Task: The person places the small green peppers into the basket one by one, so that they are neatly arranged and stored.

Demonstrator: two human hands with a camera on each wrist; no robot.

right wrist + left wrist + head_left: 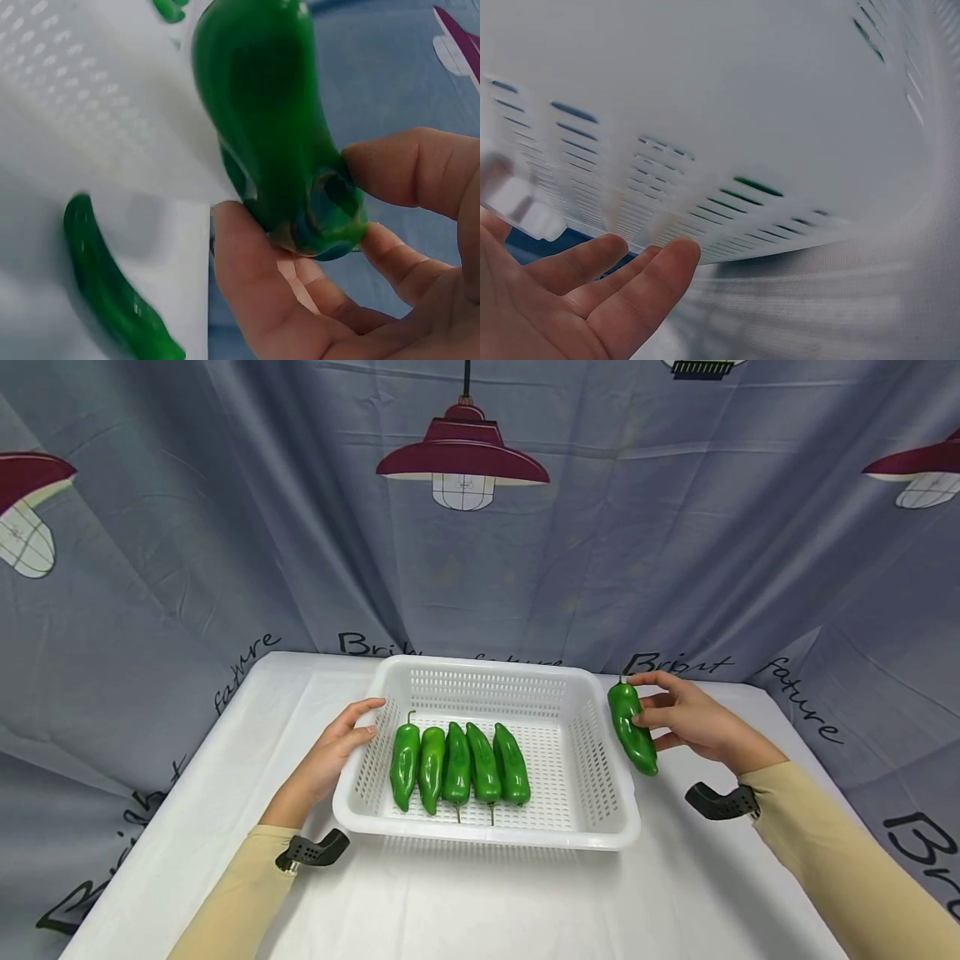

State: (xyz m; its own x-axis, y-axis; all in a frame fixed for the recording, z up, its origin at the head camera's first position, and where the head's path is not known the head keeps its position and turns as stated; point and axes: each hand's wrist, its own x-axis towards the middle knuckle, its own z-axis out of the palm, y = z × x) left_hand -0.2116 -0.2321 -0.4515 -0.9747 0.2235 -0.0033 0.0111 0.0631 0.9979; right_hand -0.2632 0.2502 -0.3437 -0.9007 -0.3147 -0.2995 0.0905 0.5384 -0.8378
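Note:
A white perforated plastic basket [487, 837] stands on the table with several glossy green peppers side by side in its left and middle part, such as this green pepper [405, 767]. My left hand [337, 747] is at the basket's left rim, thumb and a finger over the edge; in the left wrist view other fingers [649, 300] lie along the outer wall. Just outside the right wall, my right hand [686, 718] holds another green pepper [628, 727] between thumb and fingers, stem end pointing away. The right wrist view shows this held pepper [262, 97] up close.
Beneath the basket lies a white cloth [480, 910]. A grey-blue curtain [600, 552] with printed lamps and lettering hangs behind and at both sides. Low in the right wrist view, one more green pepper [112, 285] shows against white.

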